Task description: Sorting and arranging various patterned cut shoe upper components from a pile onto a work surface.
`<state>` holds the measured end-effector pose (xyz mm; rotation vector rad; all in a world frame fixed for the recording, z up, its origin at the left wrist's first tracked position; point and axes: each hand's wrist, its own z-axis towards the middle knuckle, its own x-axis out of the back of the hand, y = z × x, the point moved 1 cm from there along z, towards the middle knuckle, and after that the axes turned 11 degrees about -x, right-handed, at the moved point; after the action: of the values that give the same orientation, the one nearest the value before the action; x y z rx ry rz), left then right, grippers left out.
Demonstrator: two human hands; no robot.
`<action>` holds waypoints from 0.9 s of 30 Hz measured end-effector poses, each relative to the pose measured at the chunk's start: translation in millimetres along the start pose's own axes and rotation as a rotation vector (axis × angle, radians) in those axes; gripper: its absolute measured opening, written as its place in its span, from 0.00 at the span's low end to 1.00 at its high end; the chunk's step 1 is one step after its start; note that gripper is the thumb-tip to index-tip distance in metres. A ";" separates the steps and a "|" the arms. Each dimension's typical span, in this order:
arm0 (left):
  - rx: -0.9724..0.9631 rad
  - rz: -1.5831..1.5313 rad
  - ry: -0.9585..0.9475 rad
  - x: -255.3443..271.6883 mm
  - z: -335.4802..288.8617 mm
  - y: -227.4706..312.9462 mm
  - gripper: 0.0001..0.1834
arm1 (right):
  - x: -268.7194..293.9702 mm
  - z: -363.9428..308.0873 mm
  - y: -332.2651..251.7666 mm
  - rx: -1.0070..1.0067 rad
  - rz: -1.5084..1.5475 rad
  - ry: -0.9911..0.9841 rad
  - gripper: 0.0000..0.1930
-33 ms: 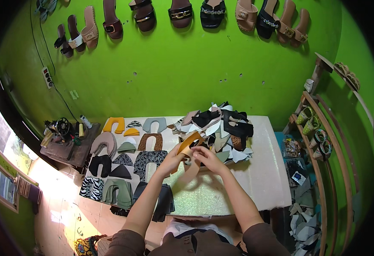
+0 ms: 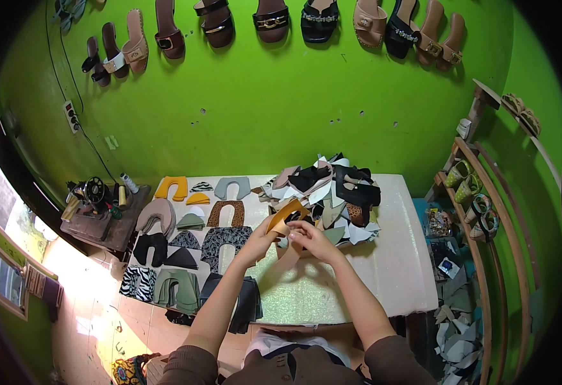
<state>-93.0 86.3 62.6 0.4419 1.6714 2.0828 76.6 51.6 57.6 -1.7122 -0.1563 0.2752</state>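
Above the middle of the table, a curved mustard-yellow piece of leather-like material (image 2: 288,209) with a paler tan underside is between my hands. My left hand (image 2: 258,245) is closed on its left side. From the right, my right hand (image 2: 315,241) pinches its lower part, with the fingertips partly hidden. Just beyond my hands rises a heap of mixed offcuts (image 2: 322,183) in black, white, beige, grey-green and leopard print. On the left lie sorted cut pieces, among them a leopard-print arch (image 2: 226,212), a dark patterned arch (image 2: 227,246) and grey-green arches (image 2: 177,289).
An old sewing machine (image 2: 95,199) stands left of the table (image 2: 396,276). Sandals (image 2: 272,22) hang along the green wall. At right is a wooden rack (image 2: 486,256) with shoes, and scraps (image 2: 454,340) are piled on the floor beside it.
The mustard piece has shifted slightly between my hands, and an orange bit below my left hand no longer shows. Everything else looks the same.
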 end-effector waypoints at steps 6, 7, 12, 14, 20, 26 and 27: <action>0.048 -0.098 -0.027 -4.1 -7.3 -5.5 0.30 | 6.3 -13.5 4.8 -0.034 -0.038 0.026 0.19; 0.089 -0.208 -0.015 -4.6 -10.1 -1.1 0.32 | 6.2 -15.4 1.2 -0.013 -0.009 0.039 0.19; 0.136 -0.429 0.031 -7.5 -19.2 14.8 0.35 | 23.6 -41.7 -19.6 -0.022 0.185 0.050 0.13; 0.071 -0.522 -0.037 -13.7 -17.2 19.2 0.31 | 35.2 -48.1 -21.8 -0.020 0.058 0.079 0.10; 0.030 -0.527 0.044 -13.9 -14.1 9.1 0.25 | 41.7 -67.6 -40.7 0.067 0.158 -0.062 0.22; 0.003 -0.479 0.042 -15.9 -10.8 7.4 0.22 | 33.9 -67.0 -46.5 -0.008 -0.456 0.215 0.13; 0.001 -0.477 0.046 -16.0 -10.9 7.4 0.22 | 31.9 -65.1 -48.6 0.048 -0.506 0.250 0.06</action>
<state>-85.7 67.6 67.7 -0.0115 1.6102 1.7479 127.4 5.6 111.6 -1.5846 -0.3850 -0.3059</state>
